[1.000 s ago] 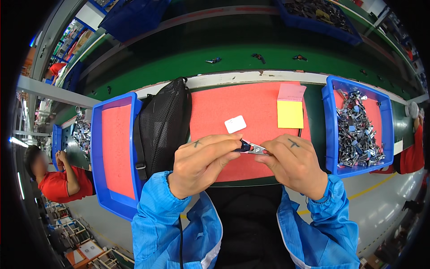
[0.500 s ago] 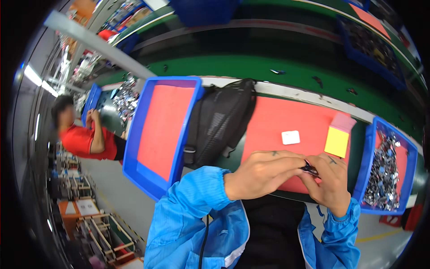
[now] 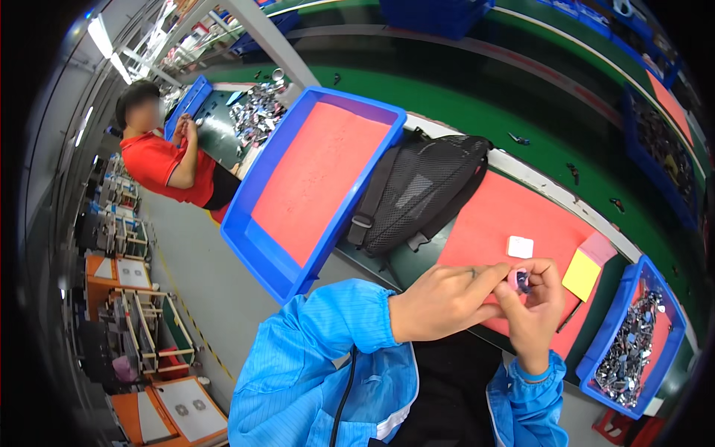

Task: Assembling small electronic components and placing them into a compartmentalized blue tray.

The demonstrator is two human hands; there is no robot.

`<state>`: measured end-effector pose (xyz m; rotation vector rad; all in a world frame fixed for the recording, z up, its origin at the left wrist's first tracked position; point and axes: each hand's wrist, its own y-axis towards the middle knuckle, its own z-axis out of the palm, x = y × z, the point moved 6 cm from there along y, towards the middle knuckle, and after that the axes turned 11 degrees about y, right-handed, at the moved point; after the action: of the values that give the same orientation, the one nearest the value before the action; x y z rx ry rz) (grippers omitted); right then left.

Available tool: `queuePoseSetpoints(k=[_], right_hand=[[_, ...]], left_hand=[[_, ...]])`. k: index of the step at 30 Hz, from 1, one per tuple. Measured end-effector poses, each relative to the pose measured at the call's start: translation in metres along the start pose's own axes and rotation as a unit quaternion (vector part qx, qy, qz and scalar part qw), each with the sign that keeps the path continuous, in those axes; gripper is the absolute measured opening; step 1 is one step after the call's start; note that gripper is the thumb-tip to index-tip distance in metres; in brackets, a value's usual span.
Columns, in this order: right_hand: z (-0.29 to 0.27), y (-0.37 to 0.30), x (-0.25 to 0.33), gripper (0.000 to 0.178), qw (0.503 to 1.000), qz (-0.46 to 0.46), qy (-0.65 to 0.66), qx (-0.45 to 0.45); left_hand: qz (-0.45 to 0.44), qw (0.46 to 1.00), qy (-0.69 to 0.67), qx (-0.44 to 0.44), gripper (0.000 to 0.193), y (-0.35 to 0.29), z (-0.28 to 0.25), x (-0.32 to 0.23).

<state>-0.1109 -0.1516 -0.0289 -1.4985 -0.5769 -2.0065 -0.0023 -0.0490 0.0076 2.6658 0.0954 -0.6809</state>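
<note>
In front of my body, over the red mat, my two hands meet at a small dark shiny piece with a pink patch beside it; its kind is too small to make out. My right hand is closed on it, thumb and fingers pinching. From the left, my left hand reaches across with fingers together, their tips at the same piece and partly hidden. Just beyond the hands lies a small white square object. A yellow pad lies to the right, beside a pink one.
At right stands a blue bin of shiny metal parts. A black mesh bag lies left of the mat, next to a red-lined blue tray. Past them runs a green conveyor with scattered parts. A person in red works at far left.
The view has turned, so the bench now slants down to the right. Both hands still meet at the small piece; the right hand's grip has shifted, and a pink patch now shows.
</note>
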Motion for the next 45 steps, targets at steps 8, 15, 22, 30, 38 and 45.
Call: queuePoseSetpoints(k=[8,15,22,30,38,45], right_hand=[[0.017,0.002,-0.019,0.032,0.991,0.028,-0.061,0.116],[0.0,-0.003,-0.052,0.031,0.986,0.104,-0.074,0.111],[0.084,-0.008,-0.037,0.033,0.974,0.106,0.074,0.185],[0.106,-0.019,-0.059,0.029,0.964,0.175,0.109,0.171],[0.092,-0.015,-0.061,0.026,0.973,0.165,0.082,0.135],[0.082,-0.009,-0.052,0.03,0.98,0.142,0.067,0.124]], left_hand=[[-0.083,0.99,0.114,-0.029,0.03,-0.013,-0.064,0.04],[-0.197,0.952,0.209,-0.108,0.022,-0.044,-0.152,0.106],[-0.133,0.983,0.121,-0.037,0.019,-0.058,-0.09,0.067],[-0.033,0.975,0.216,-0.039,0.026,-0.077,-0.065,0.044],[-0.127,0.963,0.237,-0.014,0.04,-0.123,-0.136,0.095],[-0.214,0.845,0.478,0.109,0.058,-0.198,-0.136,0.178]])
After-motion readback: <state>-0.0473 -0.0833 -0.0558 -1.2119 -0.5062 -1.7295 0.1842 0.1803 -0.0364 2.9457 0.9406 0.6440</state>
